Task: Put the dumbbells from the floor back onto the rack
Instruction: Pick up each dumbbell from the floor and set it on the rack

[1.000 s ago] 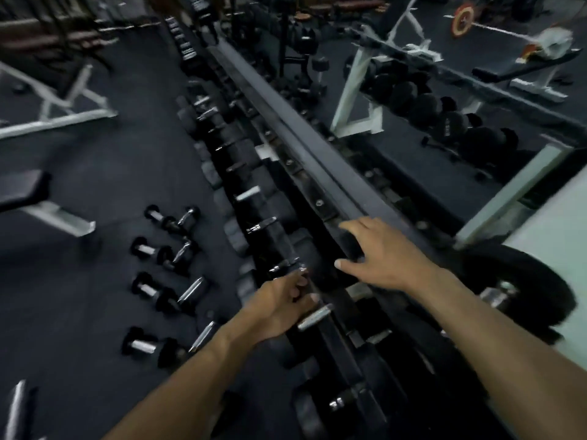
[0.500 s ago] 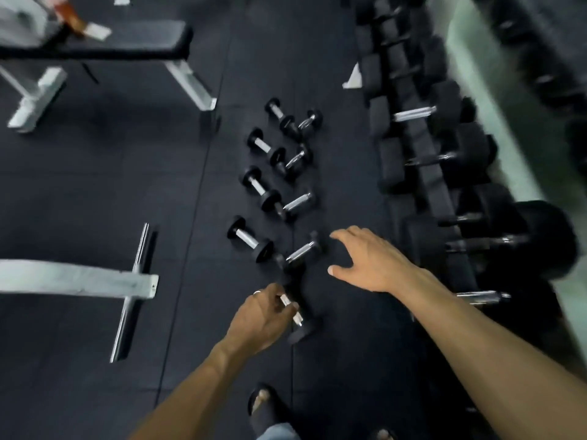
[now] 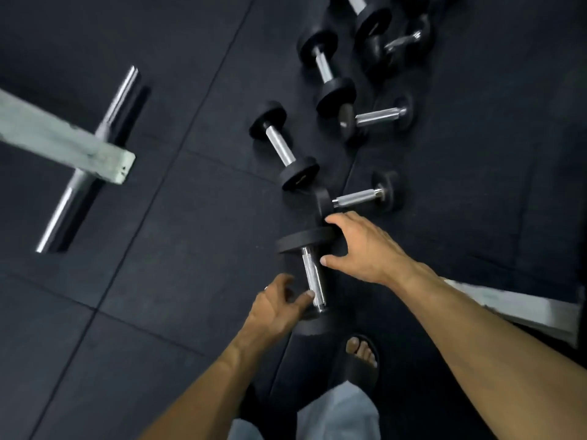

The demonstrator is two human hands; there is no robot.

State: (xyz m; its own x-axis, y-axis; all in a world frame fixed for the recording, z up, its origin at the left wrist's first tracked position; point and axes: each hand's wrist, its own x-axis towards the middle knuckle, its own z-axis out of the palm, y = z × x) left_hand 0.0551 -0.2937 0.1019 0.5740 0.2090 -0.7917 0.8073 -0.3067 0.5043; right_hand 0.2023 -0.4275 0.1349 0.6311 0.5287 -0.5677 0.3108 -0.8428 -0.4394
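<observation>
Chrome-handled dumbbell (image 3: 313, 282) now nearer, right hand (image 3: 365, 249) lowered

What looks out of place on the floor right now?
Several dumbbells lie scattered on the floor mat at mixed angles, off the rack. The nearest dumbbell lies between the left hand and right hand, ungripped, close to a sandalled foot.

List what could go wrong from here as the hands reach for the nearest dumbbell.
1. The left hand only touches the nearest dumbbell at the handle's near end; lifted there, it might tip.
2. The sandalled foot sits just below its near head; a drop could hit toes.
3. The right hand lies beside the neighbouring dumbbell, risking pinched fingers.
</observation>
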